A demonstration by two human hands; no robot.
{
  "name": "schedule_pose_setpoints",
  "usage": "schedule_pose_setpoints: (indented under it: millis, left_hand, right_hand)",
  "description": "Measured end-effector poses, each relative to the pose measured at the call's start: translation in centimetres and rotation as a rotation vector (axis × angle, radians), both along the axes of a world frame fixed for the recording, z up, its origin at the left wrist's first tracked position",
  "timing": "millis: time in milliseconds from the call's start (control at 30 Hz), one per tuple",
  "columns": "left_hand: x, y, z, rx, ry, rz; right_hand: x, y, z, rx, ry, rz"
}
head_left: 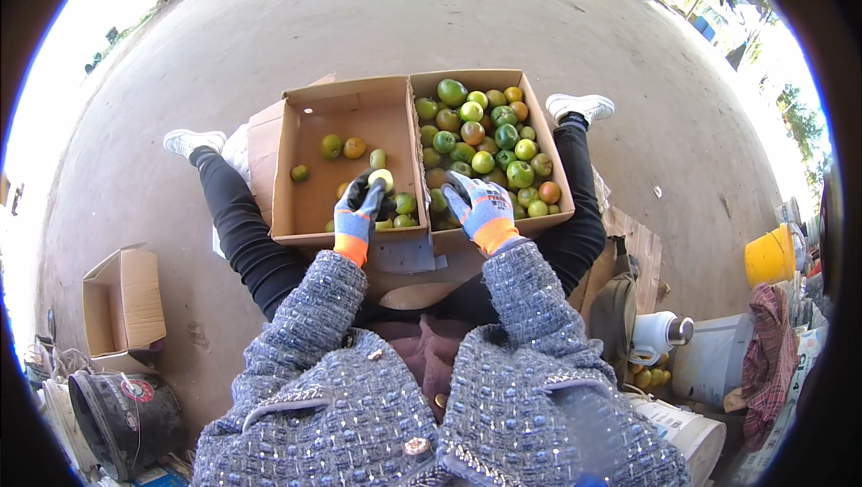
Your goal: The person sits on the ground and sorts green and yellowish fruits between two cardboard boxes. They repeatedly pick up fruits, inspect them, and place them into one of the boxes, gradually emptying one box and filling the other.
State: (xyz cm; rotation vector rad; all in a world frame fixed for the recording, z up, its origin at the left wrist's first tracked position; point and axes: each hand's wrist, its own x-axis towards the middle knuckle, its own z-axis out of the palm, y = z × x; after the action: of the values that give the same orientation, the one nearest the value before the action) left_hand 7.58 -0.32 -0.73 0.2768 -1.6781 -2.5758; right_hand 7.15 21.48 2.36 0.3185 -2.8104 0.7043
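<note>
My left hand [357, 206], in a blue-grey glove with dark fingertips and an orange cuff, is closed around a pale green tomato [381, 179]. It is above the near right part of the left cardboard box [310, 191], where several green and orange-tinged tomatoes [330, 146] lie apart. My right hand [483, 204], gloved alike, is over the near left corner of the right cardboard box [532, 92]. Its fingers look apart, with no tomato visible in them, though the palm side is hidden. Many green tomatoes [482, 162], some turning orange, fill that box.
The boxes stand between my outstretched legs [235, 204] on a concrete floor [359, 20]. An empty carton [126, 303] and a black bucket [130, 420] are at left. At right are a white flask [654, 336], a yellow bucket [770, 256] and a checked cloth [769, 361].
</note>
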Motion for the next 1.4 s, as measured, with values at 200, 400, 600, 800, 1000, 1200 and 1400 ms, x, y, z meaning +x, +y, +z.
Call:
schedule_pose_setpoints:
  millis: [200,400,600,800,1000,1200,1400]
  left_hand:
    - [-1.6,-1.9,-0.7,0.165,-0.047,0.415]
    - [0.3,-0.4,-1.7,-0.127,0.198,-0.037]
    - [2.5,2.4,1.3,-0.92,0.585,-0.223]
    - [2.9,1.7,1.0,-0.725,0.463,-0.27]
    - [0.6,0.3,-1.4,0.094,0.107,0.015]
    - [-0.8,-0.3,-0.5,0.275,-0.028,0.237]
    - [0.7,1.0,-1.9,-0.028,0.13,-0.106]
  right_hand:
    - [-2.1,-0.1,0.9,0.487,-0.673,-0.034]
    - [-2.6,-0.5,0.3,0.506,-0.633,-0.054]
    - [0.0,1.2,0.0,-0.217,-0.373,-0.062]
    - [2.9,-3.4,1.7,-0.152,-0.273,0.197]
    - [0.2,-2.1,1.0,0.064,0.031,0.031]
    - [-3.3,-2.3,-1.0,0.459,-0.49,0.101]
    - [-2.3,-1.4,-2.5,-0.1,-0.234,-0.12]
